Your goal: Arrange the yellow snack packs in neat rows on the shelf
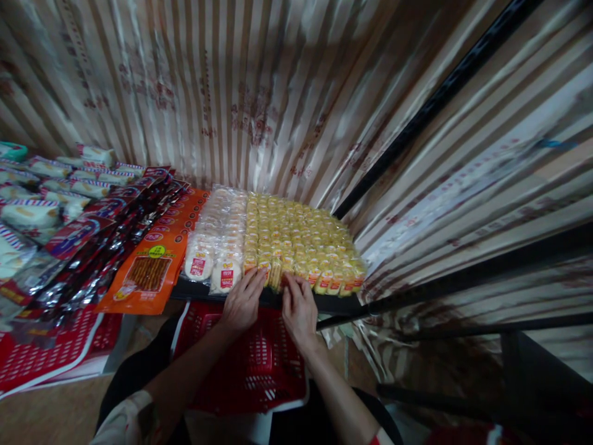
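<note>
Several rows of small snack packets in yellow wrappers (301, 235) stand close together on a dark shelf (338, 304). My left hand (244, 298) reaches to the front of these rows, its fingers stretched out and resting against the front packets. A short way to the right, my right hand (299, 304) touches the same front edge with its fingers slightly bent and its thumb apart. Between the two hands, one yellow packet (276, 272) shows its side. Left of the yellow rows are two rows of clear-wrapped white crackers (227, 275) with red labels.
An orange snack bag (148, 272) lies beside dark red shiny packets (99, 232) and white packets (30, 213) at left. Below my hands is a red basket (259, 352); another red basket (55, 352) is at left. Striped curtains (259, 93) and a black pole (417, 130) bound the shelf.
</note>
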Motion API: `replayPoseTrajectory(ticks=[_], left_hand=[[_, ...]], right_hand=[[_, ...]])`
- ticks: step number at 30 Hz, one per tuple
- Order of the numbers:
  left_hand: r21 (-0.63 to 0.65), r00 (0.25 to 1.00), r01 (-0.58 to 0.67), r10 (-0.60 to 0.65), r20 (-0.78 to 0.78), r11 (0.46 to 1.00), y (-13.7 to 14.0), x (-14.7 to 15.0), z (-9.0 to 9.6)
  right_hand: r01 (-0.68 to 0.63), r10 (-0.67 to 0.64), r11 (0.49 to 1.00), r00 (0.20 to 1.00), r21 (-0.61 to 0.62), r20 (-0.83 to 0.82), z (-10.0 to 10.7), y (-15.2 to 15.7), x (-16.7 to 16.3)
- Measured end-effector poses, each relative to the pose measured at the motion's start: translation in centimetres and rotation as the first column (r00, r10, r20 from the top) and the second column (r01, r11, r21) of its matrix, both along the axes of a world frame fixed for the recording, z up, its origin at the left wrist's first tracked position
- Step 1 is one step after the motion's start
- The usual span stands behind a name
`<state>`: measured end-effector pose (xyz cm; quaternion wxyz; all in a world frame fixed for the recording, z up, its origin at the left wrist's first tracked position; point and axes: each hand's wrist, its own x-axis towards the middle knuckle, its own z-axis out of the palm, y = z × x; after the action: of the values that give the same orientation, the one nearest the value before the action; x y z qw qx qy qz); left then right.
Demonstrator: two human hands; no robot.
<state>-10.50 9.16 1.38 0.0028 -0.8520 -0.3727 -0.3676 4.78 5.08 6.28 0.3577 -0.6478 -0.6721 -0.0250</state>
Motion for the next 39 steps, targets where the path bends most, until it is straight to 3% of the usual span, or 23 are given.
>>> replayPoseTrajectory(ticks=[7,12,16,20,27,39], left_hand=[[-0.006,1.0,0.005,-0.005,0.002,1.0,0.1,0.0,-0.2],[-0.013,1.0,0.001,-0.001,-0.005,1.0,0.1,0.0,-0.3],[-0.017,1.0,-0.001,0.001,-0.005,1.0,0.1,0.0,-0.4],[-0.012,1.0,-0.001,0.001,-0.012,1.0,0.2,0.0,-0.6],[-0.02,1.0,0.0,0.0,-0.006,1.0,0.1,0.0,-0.7],[-0.024,0.999,-0.022,0.021,-0.048,0.999,0.0,0.1,-0.4]], right_hand=[[0.076,-0.075,0.997,0.988,-0.005,0.133,2.5,2.7,0.7],[-0.125,0.153,0.986,0.945,-0.114,0.288,5.0,5.5,2.0],[-0.275,0.386,0.909,0.839,-0.313,0.383,6.4,7.9,2.4],[-0.326,0.487,0.852,0.781,-0.409,0.392,7.4,9.5,2.4],[-0.357,0.522,0.829,0.771,-0.43,0.365,8.4,9.7,2.3],[-0.245,0.426,0.876,0.797,-0.416,0.427,7.5,9.5,1.5]])
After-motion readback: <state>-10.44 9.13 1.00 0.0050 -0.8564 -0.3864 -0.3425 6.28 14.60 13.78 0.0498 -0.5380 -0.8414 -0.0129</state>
